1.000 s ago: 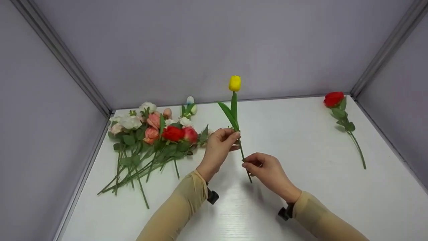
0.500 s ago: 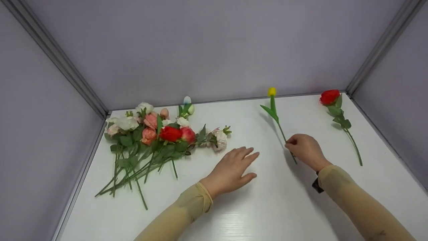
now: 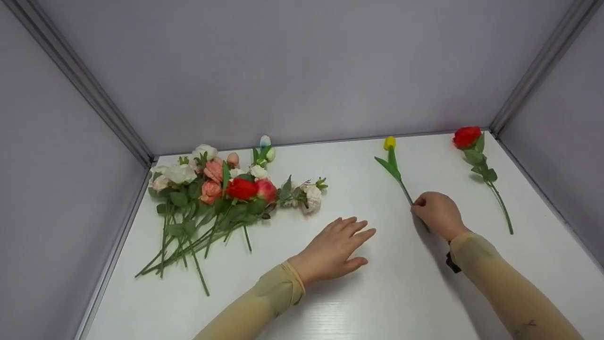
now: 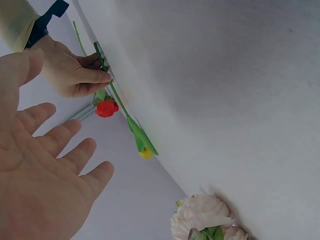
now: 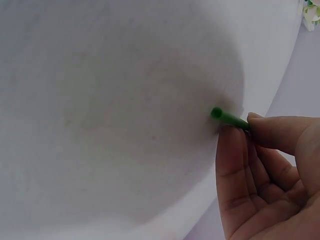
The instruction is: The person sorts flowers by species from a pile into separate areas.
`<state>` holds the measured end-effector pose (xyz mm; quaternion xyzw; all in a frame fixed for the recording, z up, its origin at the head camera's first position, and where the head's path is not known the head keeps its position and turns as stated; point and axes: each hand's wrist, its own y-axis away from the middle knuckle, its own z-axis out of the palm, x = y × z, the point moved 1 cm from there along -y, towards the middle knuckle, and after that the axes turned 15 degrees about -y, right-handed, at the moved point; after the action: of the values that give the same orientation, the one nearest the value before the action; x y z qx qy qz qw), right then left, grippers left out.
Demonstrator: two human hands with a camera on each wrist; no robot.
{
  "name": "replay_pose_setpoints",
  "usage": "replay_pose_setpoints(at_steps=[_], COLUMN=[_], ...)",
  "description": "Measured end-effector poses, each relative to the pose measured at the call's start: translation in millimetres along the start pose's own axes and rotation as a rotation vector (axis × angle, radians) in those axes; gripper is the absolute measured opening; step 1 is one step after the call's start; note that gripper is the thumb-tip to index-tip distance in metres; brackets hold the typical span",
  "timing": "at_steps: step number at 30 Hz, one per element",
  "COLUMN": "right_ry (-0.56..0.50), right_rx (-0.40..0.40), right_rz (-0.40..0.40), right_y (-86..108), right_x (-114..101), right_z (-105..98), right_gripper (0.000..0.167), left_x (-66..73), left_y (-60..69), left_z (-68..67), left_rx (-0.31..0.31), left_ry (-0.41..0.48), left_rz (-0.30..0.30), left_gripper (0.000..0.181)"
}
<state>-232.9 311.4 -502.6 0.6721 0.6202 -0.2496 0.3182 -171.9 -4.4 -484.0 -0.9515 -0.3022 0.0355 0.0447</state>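
Observation:
My right hand pinches the green stem of a yellow tulip between thumb and fingers. The tulip's flower points toward the back wall, and its stem is low over the white table. In the right wrist view the cut end of the stem sticks out past the fingertips. My left hand hovers over the middle of the table, fingers spread, holding nothing; its palm shows in the left wrist view. A red rose with green leaves lies to the right of the tulip.
A heap of flowers covers the table's left side, among them white blooms, a red rose and coral blooms. A pale bloom lies at its right edge. Grey panels wall the table in.
The left hand has let go of the tulip and opened. The right hand has carried the tulip rightward and lowered it toward the table, beside the red rose.

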Motion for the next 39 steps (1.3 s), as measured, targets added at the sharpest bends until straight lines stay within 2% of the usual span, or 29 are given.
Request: replay_pose_setpoints(at_steps=[17,22,25,28,31,35,39], right_ry=[-0.040,-0.074,-0.073,-0.062,-0.063,-0.055,-0.021], right_rx=[-0.034,-0.032,-0.016,0.010,0.031,0.052,0.067], right_rz=[0.032,0.066,0.063,0.034,-0.012,-0.116,-0.266], right_y=[-1.6,-0.3,0.6,1.8,4.3,8.5,17.7], right_x=[0.7,0.3,-1.9,-7.1,-14.7,-27.6,-48.8], right_z=[1.9,0.9,0.3,0.2,2.5,14.0,37.1], right_gripper=[0.021,0.026,0.030,0.032,0.035,0.038,0.035], left_x=[0.2,-4.0,-9.7,-19.1,-32.5,-56.6,-89.5], left_y=[0.9,3.9,8.8,17.0,29.2,52.6,85.3], left_z=[3.1,3.7,3.2,2.4,0.5,-5.8,-14.8], left_rx=[-0.018,-0.004,0.007,0.024,0.072,0.200,0.330], left_ry=[0.047,0.065,0.091,0.119,0.129,0.122,0.106], left_rz=[0.004,-0.002,-0.026,-0.077,-0.149,-0.263,-0.429], left_gripper=[0.066,0.064,0.063,0.060,0.056,0.047,0.036])
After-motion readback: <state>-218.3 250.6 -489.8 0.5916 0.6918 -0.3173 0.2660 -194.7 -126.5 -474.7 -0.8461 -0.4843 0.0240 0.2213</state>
